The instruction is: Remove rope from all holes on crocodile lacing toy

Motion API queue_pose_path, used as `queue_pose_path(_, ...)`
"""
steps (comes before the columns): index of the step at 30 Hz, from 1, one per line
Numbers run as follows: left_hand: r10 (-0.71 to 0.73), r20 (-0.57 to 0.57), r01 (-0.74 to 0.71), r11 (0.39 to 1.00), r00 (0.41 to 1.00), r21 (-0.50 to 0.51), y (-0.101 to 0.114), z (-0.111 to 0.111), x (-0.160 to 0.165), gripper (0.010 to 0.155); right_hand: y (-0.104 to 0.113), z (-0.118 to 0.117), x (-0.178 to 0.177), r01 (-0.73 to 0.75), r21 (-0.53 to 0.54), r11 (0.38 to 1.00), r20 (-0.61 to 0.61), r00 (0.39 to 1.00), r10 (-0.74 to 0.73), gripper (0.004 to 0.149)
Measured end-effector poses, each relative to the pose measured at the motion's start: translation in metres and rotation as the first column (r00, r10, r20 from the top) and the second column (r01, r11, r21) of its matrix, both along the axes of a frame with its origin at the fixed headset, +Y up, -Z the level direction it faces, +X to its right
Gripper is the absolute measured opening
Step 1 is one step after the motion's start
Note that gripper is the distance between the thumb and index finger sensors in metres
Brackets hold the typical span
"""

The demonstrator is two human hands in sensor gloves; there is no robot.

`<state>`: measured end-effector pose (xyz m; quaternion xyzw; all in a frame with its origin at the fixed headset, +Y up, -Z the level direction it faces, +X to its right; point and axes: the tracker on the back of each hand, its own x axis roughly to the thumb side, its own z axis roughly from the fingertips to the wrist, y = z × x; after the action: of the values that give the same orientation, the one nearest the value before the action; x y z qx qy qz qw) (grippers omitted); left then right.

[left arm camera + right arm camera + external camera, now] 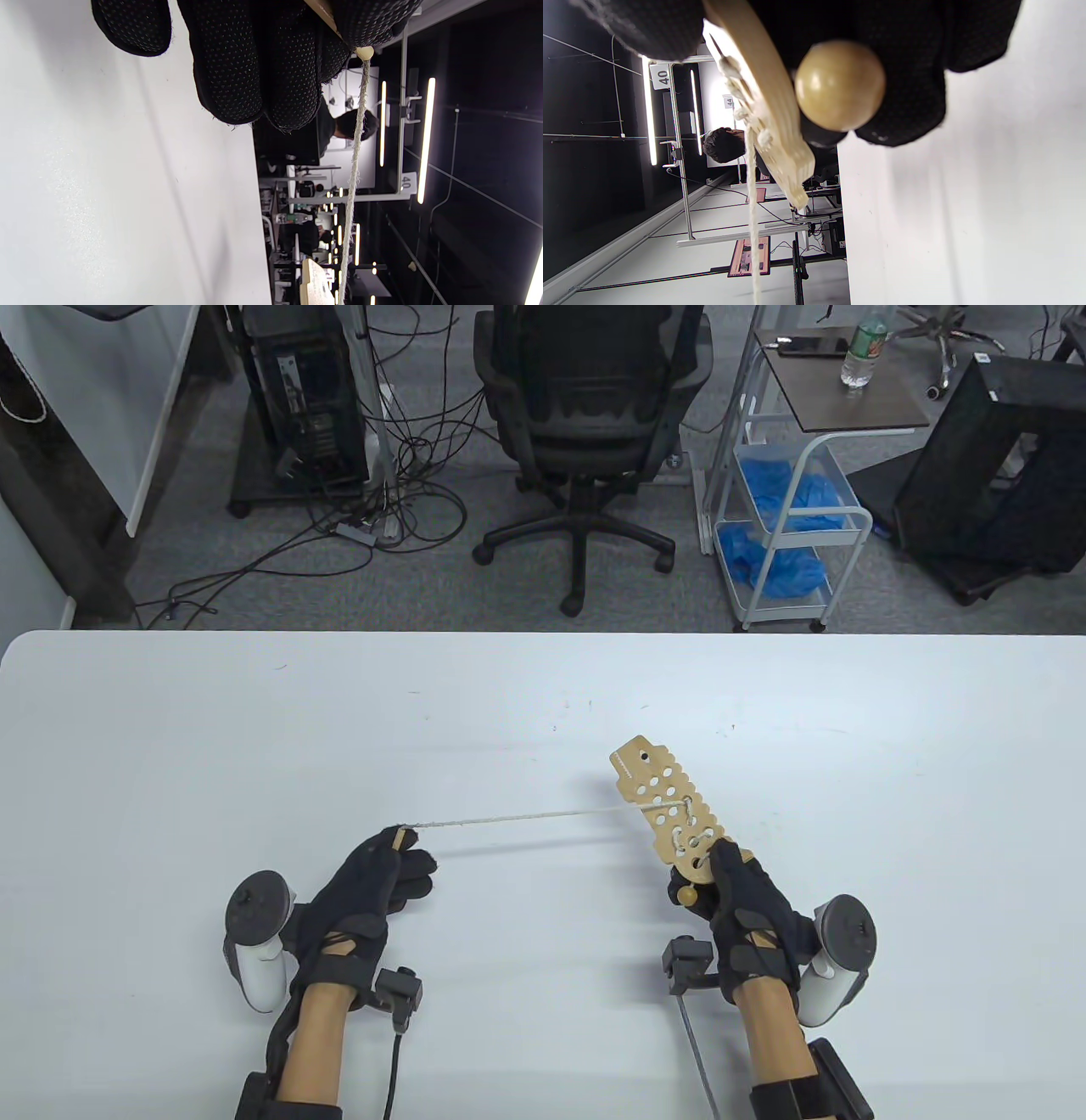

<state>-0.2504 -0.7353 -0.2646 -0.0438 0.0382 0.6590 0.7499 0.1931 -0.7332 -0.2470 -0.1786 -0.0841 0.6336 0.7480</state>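
Note:
The wooden crocodile lacing toy [669,808] is a flat tan board with several holes, held tilted above the white table [543,704]. My right hand [736,892] grips its near end, thumb on top. A wooden ball [688,892] hangs below that end and fills the right wrist view [840,84]. The white rope [526,816] still crosses a few holes near my right hand, then runs taut to the left. My left hand [392,858] pinches the rope's wooden needle tip [396,838]. The rope also shows in the left wrist view [352,186] and the right wrist view [752,212].
A black office chair [585,432] stands beyond the table's far edge, with a white cart [789,517] of blue items to its right and computer cases and cables on the floor.

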Motion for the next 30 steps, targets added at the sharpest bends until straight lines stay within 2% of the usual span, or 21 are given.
queue_pose_path(30, -0.003, -0.054, 0.003, 1.0, 0.999, 0.004, 0.0044, 0.0021, -0.0079, 0.05, 0.0012, 0.0, 0.001, -0.031, 0.0, 1.0, 0.007, 0.999, 0.031, 0.05)
